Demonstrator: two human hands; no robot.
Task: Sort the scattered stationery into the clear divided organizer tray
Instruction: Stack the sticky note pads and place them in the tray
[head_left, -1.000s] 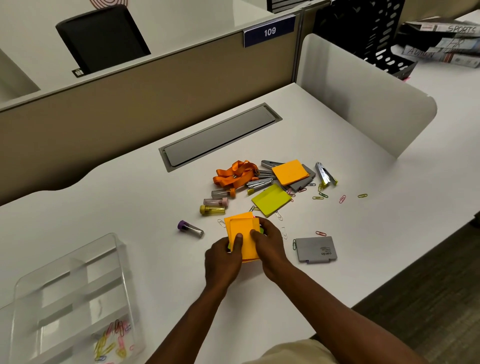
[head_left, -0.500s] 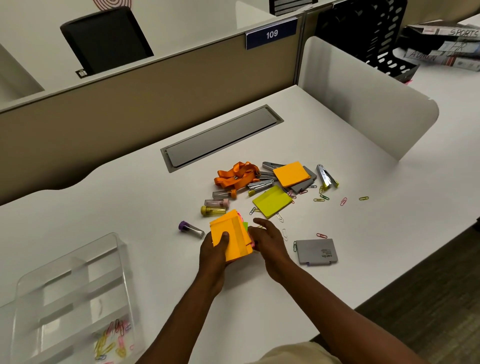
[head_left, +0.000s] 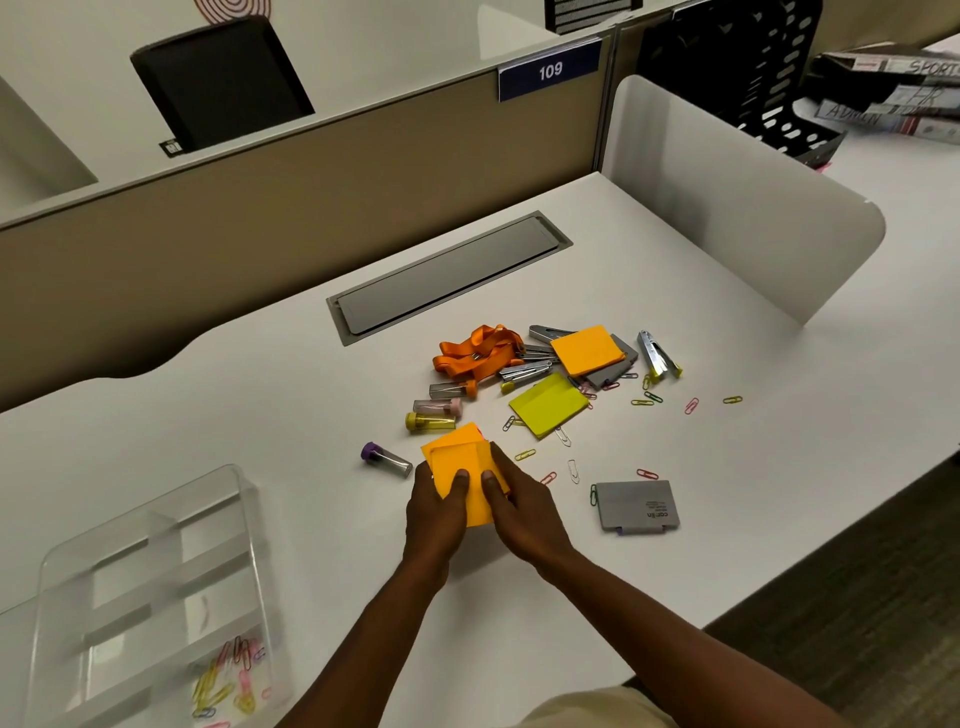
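A white desk (head_left: 675, 597) with a wavy far edge is bounded at the rear by a tan partition panel (head_left: 260, 218). A grey cable-access flap (head_left: 449, 273) is recessed near the desk's far edge. A blue number plate (head_left: 549, 70) marked 109 is fixed to the partition top. A white curved divider (head_left: 727, 187) is mounted along the desk's right edge. Behind the partition, a black chair back (head_left: 221, 80) is seen. A black perforated rack (head_left: 737, 67) and stacked magazines (head_left: 893, 93) are located at the upper right. Dark carpet (head_left: 857, 597) is visible at the lower right.
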